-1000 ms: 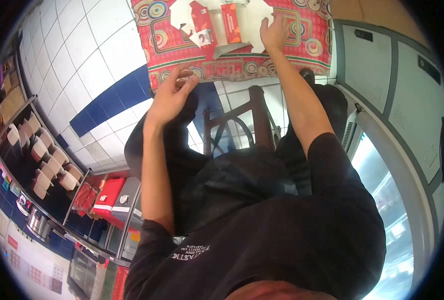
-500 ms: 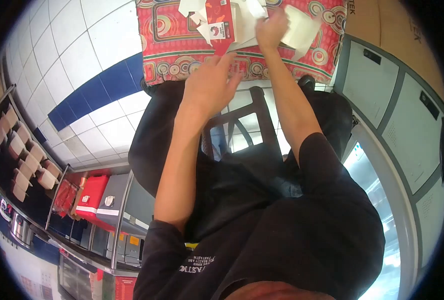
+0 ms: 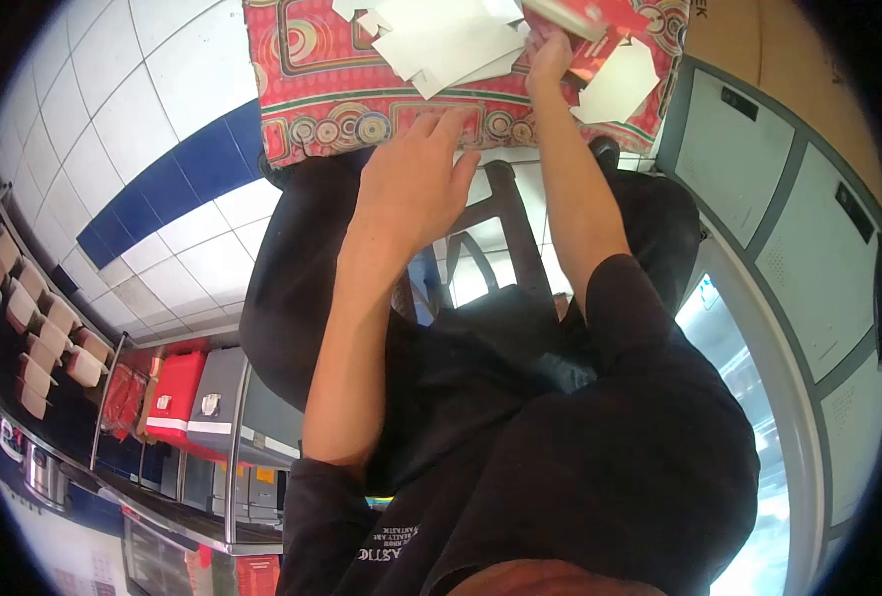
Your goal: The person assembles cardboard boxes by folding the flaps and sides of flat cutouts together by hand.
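White card (image 3: 451, 45): flat on the patterned desk (image 3: 326, 97), pieces overlapping, I'd guess to save room.
Red carton (image 3: 617, 14): just right of the white card, tilted and blurred on my feed.
Right hand (image 3: 550, 58): right of the white card, fingers closed on the red carton's near edge, probably to steer it.
Left hand (image 3: 409, 181): on the near side of the white card, open, seemingly empty, perhaps held back to give the right hand room.

Black tee (image 3: 600, 447), short sleeves (image 3: 615, 298), small white lettering (image 3: 391, 541) on front, partly unreadable. Black trousers (image 3: 292, 258). Forearms (image 3: 356, 368) bare.
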### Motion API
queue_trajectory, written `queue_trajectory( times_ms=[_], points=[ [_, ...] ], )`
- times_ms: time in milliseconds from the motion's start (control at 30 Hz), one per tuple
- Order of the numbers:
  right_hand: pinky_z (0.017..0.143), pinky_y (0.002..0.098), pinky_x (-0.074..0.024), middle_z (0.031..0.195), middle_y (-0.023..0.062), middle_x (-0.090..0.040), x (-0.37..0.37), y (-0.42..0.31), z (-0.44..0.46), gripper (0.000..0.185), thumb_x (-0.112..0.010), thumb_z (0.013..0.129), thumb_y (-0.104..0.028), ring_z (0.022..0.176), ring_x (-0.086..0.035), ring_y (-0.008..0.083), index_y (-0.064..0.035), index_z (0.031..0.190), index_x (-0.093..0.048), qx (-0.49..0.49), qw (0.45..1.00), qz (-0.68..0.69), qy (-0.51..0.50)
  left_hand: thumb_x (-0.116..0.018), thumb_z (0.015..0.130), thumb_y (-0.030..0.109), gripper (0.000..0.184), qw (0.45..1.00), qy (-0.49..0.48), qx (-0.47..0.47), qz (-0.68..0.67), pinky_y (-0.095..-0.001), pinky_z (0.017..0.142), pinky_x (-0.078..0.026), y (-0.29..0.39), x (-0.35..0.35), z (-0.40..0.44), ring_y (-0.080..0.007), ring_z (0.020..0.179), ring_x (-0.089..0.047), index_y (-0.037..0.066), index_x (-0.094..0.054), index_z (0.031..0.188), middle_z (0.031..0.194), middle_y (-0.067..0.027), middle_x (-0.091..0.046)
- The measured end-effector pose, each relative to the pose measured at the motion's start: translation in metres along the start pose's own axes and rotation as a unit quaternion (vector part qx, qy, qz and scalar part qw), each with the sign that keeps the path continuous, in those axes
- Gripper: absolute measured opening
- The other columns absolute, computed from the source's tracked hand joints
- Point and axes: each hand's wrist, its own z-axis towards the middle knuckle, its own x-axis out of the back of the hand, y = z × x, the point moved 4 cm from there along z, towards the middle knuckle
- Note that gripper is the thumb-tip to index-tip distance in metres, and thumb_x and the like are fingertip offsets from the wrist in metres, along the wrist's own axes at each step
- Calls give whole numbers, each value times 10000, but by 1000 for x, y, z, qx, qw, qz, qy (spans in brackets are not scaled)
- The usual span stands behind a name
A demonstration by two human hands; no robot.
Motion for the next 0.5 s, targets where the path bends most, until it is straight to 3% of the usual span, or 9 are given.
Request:
queue_trajectory(
  times_ms=[33,67,133,167,233,267,367,433,500],
  points=[
    [973,528,-607,1262,208,-736,15,16,23,468,-714,945,-194,1182,-746,375,34,1352,-665,-2,1000,-1,4,-654,1068,270,458,1000,-2,1,-1,-526,1011,-560,1,0,0,-432,1181,-702,100,-602,1490,1389,-173,-705],
    [991,516,-599,1289,222,-729,22,27,46,528,-744,924,-232,1185,-734,385,30,1375,-658,108,968,-223,-38,-654,1068,270,458,1000,-6,2,-1,-526,1011,-560,0,-2,0,-432,1181,-702,100,-602,1490,1389,-173,-705],
    [1029,484,-584,1302,257,-736,8,23,44,654,-825,852,-305,1161,-723,410,36,1387,-667,273,777,-562,-82,-656,1067,270,457,1000,-17,16,9,-519,997,-562,-2,-6,0,-422,1158,-709,100,-603,1488,1381,-175,-706],
    [1029,484,-584,1302,257,-736,8,24,44,654,-825,852,-305,1161,-723,410,36,1387,-667,269,778,-561,-82,-656,1067,270,457,1000,-20,19,11,-519,997,-562,-2,-7,1,-422,1158,-709,100,-603,1488,1381,-175,-706],
    [1031,475,-583,1221,229,-772,-11,6,20,547,-846,833,-290,1137,-740,400,-6,1289,-747,258,713,-645,-95,-656,1066,278,466,998,-44,38,15,-517,1008,-561,-1,-10,4,-423,1176,-705,102,-601,1494,1385,-178,-705],
    [1031,475,-583,1221,229,-772,-17,-2,16,547,-846,833,-290,1137,-740,400,-6,1289,-747,256,715,-644,-93,-656,1066,278,466,998,-46,37,19,-517,1008,-561,-2,-11,6,-423,1176,-705,102,-601,1494,1385,-178,-705],
    [975,479,-597,1110,196,-798,-11,-4,4,373,-861,827,-282,1055,-766,387,-63,1126,-818,131,774,-609,-114,-656,1067,292,478,998,-47,32,20,-514,1031,-557,-3,-19,1,-425,1208,-696,104,-599,1502,1391,-184,-702],
    [915,492,-607,1017,180,-808,-19,-21,-4,235,-849,851,-266,973,-781,374,-94,1011,-834,264,752,-596,-94,-653,1069,311,488,997,-66,30,25,-516,1064,-543,-3,-21,5,-422,1257,-678,102,-597,1506,1410,-188,-697],
    [906,490,-606,1006,187,-809,-25,-45,-21,235,-835,876,-255,969,-781,379,-67,1015,-814,301,729,-609,-87,-641,1077,329,490,998,-51,17,22,-517,1078,-536,-5,-21,6,-422,1274,-670,107,-597,1511,1417,-188,-696]
  ],
)
